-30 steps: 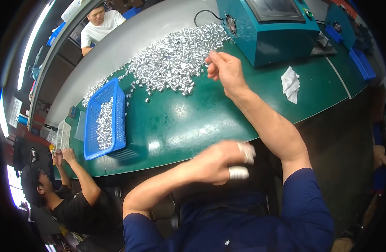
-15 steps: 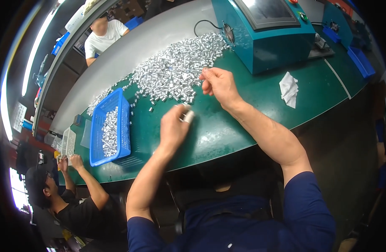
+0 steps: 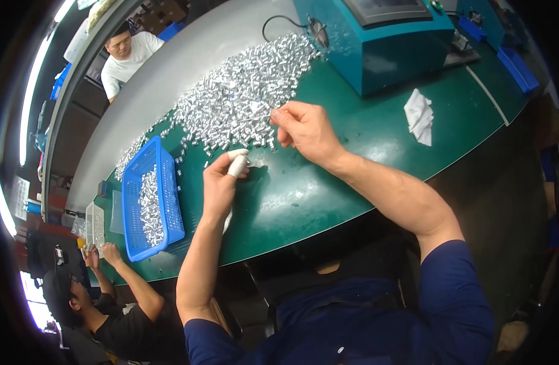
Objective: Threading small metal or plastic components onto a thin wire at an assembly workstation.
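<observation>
A large heap of small silver metal cylinders (image 3: 231,91) spreads over the green tabletop (image 3: 304,194). My right hand (image 3: 307,132) is at the heap's right edge, thumb and forefinger pinched on a thin metal rod (image 3: 249,120) that points left across the parts. Nearer me and to the left, my left hand (image 3: 220,185) wears white covers on its thumb and forefinger. Those two fingers close on a small silver metal part (image 3: 248,161), mostly hidden by the fingertips. Left of that hand stands a blue plastic basket (image 3: 173,210), partly filled with the same cylinders.
A teal machine (image 3: 401,64) with a screen stands at the back right, near a crumpled white cloth (image 3: 419,118). One person (image 3: 130,58) is across the table. Another person (image 3: 124,310) works at the left beside a white basket (image 3: 95,222).
My left hand has drawn left and toward me, away from the heap. The right hand keeps its pinch on the rod. The whole view has shifted slightly.
</observation>
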